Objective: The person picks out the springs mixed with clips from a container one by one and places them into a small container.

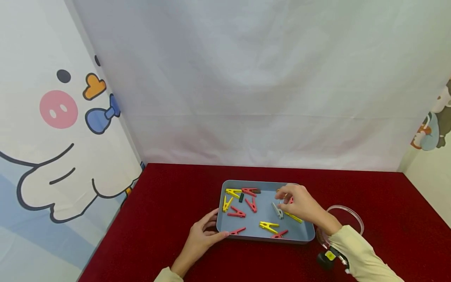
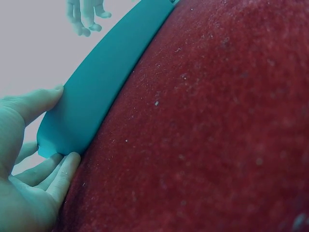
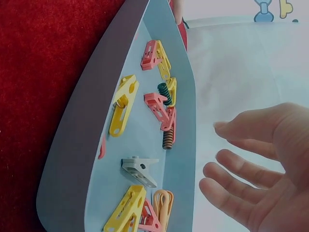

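A shallow grey-blue tray (image 1: 297, 231) holds red, yellow and grey spring clips scattered over its floor. At its front left corner my left hand (image 1: 201, 239) grips the tray, thumb at the rim and fingers against the side wall (image 2: 101, 82). Over the tray's right part hovers my right hand (image 1: 299, 201), fingers loosely bent and apart, with nothing seen between them. Nearest to it lie a grey clip (image 3: 140, 169), a yellow clip (image 3: 126, 208) and a tan looped band (image 3: 163, 208). Farther left are a dark green spring (image 3: 164, 93) and a brown spring (image 3: 167, 138).
Dark red cloth (image 1: 169, 203) covers the table under the tray. To the right, beside the right forearm, lie a loop of clear tubing (image 1: 357, 217) and a black round object (image 1: 325, 260). A pale curtain (image 1: 260, 98) hangs behind the table.
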Tool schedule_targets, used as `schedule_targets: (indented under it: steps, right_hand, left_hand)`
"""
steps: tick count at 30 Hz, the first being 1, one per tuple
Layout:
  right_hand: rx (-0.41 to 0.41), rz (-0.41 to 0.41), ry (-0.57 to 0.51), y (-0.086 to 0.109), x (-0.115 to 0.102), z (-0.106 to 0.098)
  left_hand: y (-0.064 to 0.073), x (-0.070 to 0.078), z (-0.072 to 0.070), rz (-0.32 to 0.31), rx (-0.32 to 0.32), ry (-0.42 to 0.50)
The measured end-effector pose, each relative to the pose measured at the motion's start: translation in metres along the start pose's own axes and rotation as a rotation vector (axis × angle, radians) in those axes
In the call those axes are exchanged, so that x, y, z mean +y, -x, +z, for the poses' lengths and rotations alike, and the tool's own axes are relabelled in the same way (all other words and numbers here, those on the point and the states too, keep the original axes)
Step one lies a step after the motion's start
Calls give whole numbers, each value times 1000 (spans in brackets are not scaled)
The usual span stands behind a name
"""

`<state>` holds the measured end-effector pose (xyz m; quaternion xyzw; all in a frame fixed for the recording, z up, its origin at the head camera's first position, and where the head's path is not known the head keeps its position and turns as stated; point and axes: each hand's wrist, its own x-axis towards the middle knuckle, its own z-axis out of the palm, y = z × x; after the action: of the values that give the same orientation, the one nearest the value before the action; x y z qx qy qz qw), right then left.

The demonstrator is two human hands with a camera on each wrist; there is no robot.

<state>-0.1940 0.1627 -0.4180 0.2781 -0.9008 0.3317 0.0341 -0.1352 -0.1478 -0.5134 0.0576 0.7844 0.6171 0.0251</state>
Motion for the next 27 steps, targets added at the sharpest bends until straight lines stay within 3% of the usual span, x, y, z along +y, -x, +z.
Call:
schedule_targets:
  steps: [6, 27]
  right_hand:
    - [-1, -36, 23, -4, 3, 6]
    - [-40, -30, 17, -19, 2, 18]
  left_hand:
    - [0, -1, 0, 11, -10, 26]
    - [0, -2, -1, 2, -11, 32]
